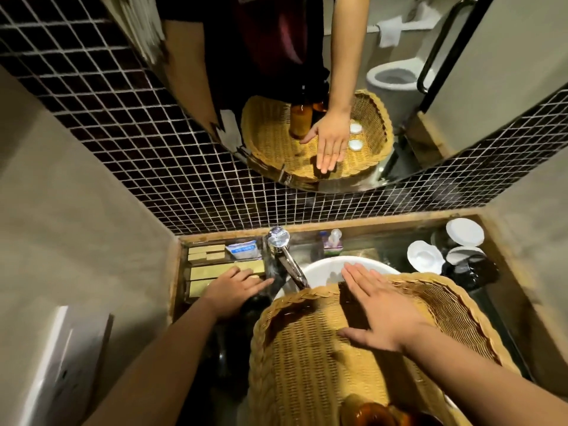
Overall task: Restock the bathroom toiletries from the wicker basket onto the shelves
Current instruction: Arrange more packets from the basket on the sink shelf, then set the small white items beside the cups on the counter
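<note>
The wicker basket [256,348] sat on the white basin [322,267], an amber bottle [368,413] lying at its near end. The right hand [379,307] hovered flat over the basket, fingers straight and pointing at the mirror [461,96], which reflected it. The left hand [235,290] rested palm down beside the chrome faucet [284,252], against the tan boxes [212,272]. White cups [425,256] stood on the right.

Wicker basket [322,358] on sink [325,269], faucet [287,262] behind.
</note>
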The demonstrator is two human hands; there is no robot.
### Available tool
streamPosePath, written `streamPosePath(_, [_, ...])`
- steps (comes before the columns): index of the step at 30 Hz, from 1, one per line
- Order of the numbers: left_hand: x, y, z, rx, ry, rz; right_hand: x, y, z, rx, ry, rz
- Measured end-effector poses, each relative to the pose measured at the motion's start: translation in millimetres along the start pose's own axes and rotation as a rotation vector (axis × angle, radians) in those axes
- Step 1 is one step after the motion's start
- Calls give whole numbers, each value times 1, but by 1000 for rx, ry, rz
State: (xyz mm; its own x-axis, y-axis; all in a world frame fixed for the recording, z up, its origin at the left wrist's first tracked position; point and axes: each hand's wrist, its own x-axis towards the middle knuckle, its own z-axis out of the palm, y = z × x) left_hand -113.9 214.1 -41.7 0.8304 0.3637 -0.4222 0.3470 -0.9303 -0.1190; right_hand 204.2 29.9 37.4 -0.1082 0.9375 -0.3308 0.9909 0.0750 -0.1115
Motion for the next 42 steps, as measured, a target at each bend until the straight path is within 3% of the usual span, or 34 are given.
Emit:
streamPosePath(12, [-18,27,27,-105,-86,-168,1,1,4,-34,-24,-29])
streamPosePath(20, [-20,37,4,-180,-162,-295,-34,12,1,2,-13,24])
streamPosePath(26, [-45,55,-39,-259,99,-592,-73,21,13,20,-72,76])
streamPosePath(30, [-56,80,-73,-265,366,-680,-97,35,20,27,-53,80])
streamPosePath(34, [-51,113,-105,-222,547,-534,-112,46,24,43,-41,86])
streamPosePath(39, [-28,153,-133,-103,206,-157,-133,55,20,53,-42,105])
streamPosePath(42, [-2,171,-147,-69,90,-14,-145,57,17,103,-47,122])
